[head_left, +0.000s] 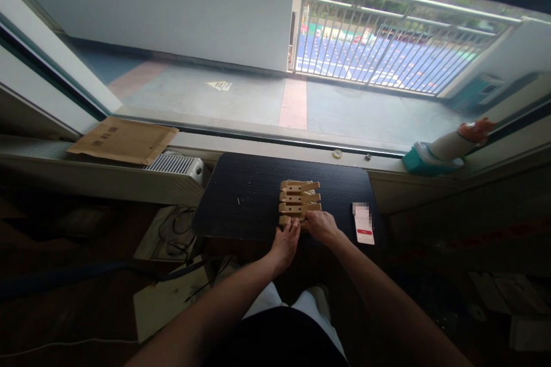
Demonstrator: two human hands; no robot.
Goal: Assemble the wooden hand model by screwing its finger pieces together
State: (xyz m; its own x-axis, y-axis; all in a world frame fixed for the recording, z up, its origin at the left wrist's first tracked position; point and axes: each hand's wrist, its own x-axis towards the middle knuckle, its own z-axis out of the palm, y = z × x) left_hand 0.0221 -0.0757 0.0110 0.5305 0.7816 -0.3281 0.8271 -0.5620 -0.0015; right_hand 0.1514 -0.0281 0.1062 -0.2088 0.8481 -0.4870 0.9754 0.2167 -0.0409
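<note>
nearest, at 6 o'clock in the view, is the person's lap in dark cloth (275, 332), with both bare forearms reaching forward from it. the left hand (286, 243) rests at the near edge of a dark surface (241, 206), its fingers (294, 226) close together and bent onto the left end of the nearest of the wooden pieces (300, 198). the right hand (321, 225) lies just beside it at its 2 o'clock, fingers curled over the right end of the same piece. whether either hand pinches the wood or only presses on it is too small to tell.

the wooden pieces, four pale notched bars, lie side by side in a row running away from the person, touching one another, a little right of the surface's middle. at 3 o'clock from them, near the right edge, a phone (364, 223) lies flat with its screen up. pale specks (245, 198) are scattered at 9 o'clock from the wood.

on the floor at 8 o'clock, cables (172, 235) lie coiled. farther, at 10 o'clock, a cardboard sheet (123, 140) rests on a white radiator (178, 164). on the window ledge at 12 o'clock sits a small ring (337, 153); at 2 o'clock a teal-based thing (443, 152) with an orange tip lies tilted. beyond the glass are a balcony floor (241, 97), a white wall (172, 6) and a metal railing (387, 51).
</note>
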